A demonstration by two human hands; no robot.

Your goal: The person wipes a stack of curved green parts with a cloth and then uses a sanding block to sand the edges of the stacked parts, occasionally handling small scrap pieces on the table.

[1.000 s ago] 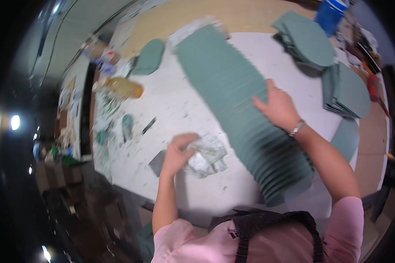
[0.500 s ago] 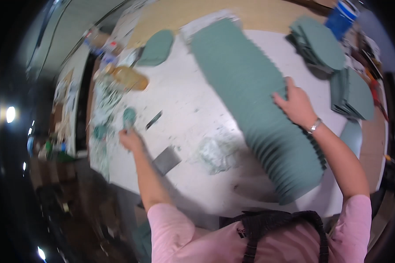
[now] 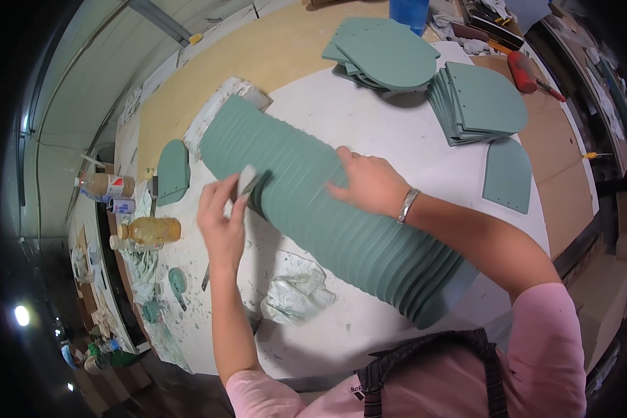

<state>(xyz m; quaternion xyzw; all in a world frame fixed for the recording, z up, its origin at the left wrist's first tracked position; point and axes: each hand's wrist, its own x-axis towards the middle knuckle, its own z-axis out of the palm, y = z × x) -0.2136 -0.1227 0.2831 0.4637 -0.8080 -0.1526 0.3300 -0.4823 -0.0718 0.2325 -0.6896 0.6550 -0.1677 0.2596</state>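
A long overlapping row of green arch-shaped panels [image 3: 306, 195] lies fanned across the white table [image 3: 369, 125]. My right hand [image 3: 369, 182] rests flat on top of the row, a metal bracelet on its wrist. My left hand [image 3: 221, 221] holds a small grey scraper-like tool [image 3: 247, 182] against the left side of the row. A crumpled, paint-stained rag [image 3: 296, 292] lies on the table just right of my left forearm.
Two stacks of green panels [image 3: 386, 52] [image 3: 477, 101] and a single panel [image 3: 507, 174] lie at the far right. One more panel [image 3: 172, 171] lies at the left near bottles [image 3: 146, 230] and a green-smeared bench. A red-handled tool [image 3: 529, 75] lies at the back right.
My left hand has come back from the far left bench with the small grey tool and set it against the panel row. My right hand stayed on the panels; the view zoomed closer.
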